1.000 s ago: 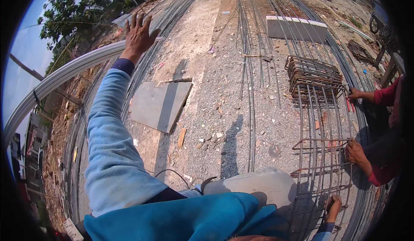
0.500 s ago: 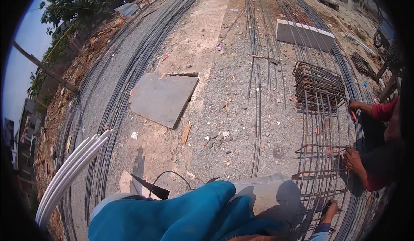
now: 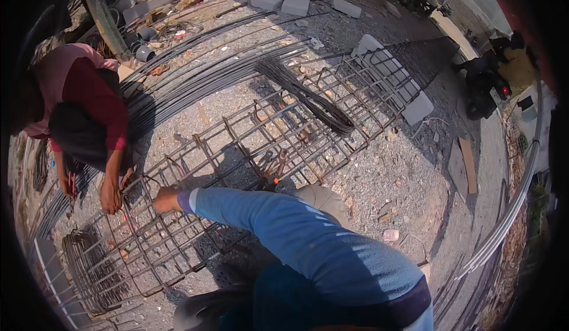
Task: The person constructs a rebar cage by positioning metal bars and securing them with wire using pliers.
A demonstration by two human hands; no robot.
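Note:
My right hand (image 3: pixel 167 200), at the end of a blue sleeve, is closed at a rebar stirrup (image 3: pixel 144 192) on the long rebar cage (image 3: pixel 219 171). The fingertips are partly hidden. My left hand is out of view. Facing me, a co-worker in a red sleeve has one hand (image 3: pixel 111 196) on the same cage, close to mine. The co-worker's other hand (image 3: pixel 63 183) holds a red-handled tool. A bundle of thin dark wire (image 3: pixel 305 94) lies across the cage. By the cage's near side, beside my forearm, is a small orange-tipped thing (image 3: pixel 276 180).
Stacked stirrups (image 3: pixel 89 266) sit around the bars at lower left. Long rebars (image 3: pixel 195 73) run behind the cage. Pale blocks (image 3: pixel 295 5) lie at the back, with a pale slab (image 3: pixel 418 107) under the cage's far end. White pipes (image 3: pixel 504 230) and a motorcycle with a rider (image 3: pixel 489 85) are at right.
My view has swung to the right, so the cage now crosses the middle and the co-worker appears at left. My right hand, low at the right before, now reaches across to the left.

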